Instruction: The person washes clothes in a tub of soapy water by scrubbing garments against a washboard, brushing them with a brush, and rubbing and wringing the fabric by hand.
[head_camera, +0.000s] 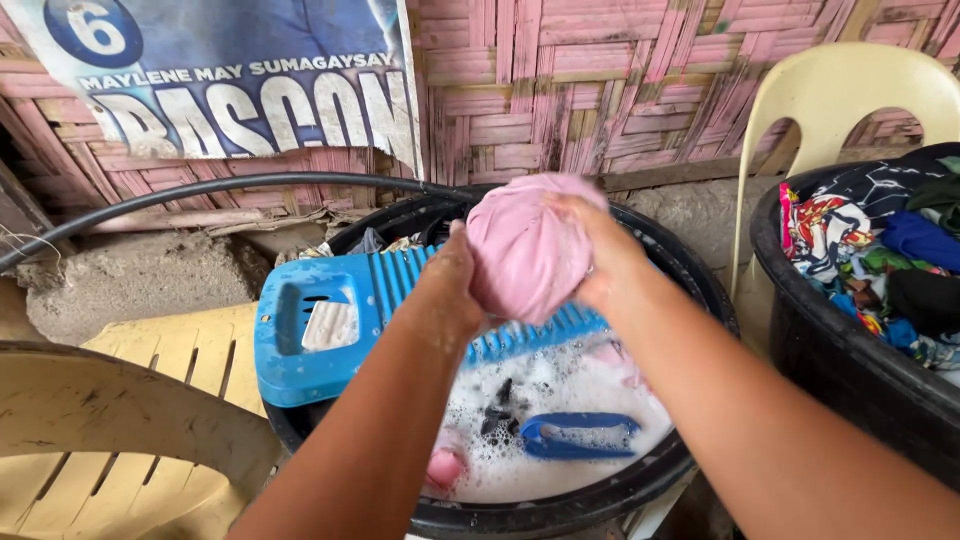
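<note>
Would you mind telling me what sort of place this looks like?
Probably a home's outdoor hand-washing spot: a black tub of suds with a blue washboard, a woven pink wall, and a basket of clothes. Both hands hold a pink cloth.

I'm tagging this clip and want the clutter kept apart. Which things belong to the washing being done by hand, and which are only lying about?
In use:
left hand and right hand, gripping the pink cloth
blue washboard
black tub of suds
blue brush

Lying about:
plastic chairs
black basket of clothes
black hose
poster
</note>
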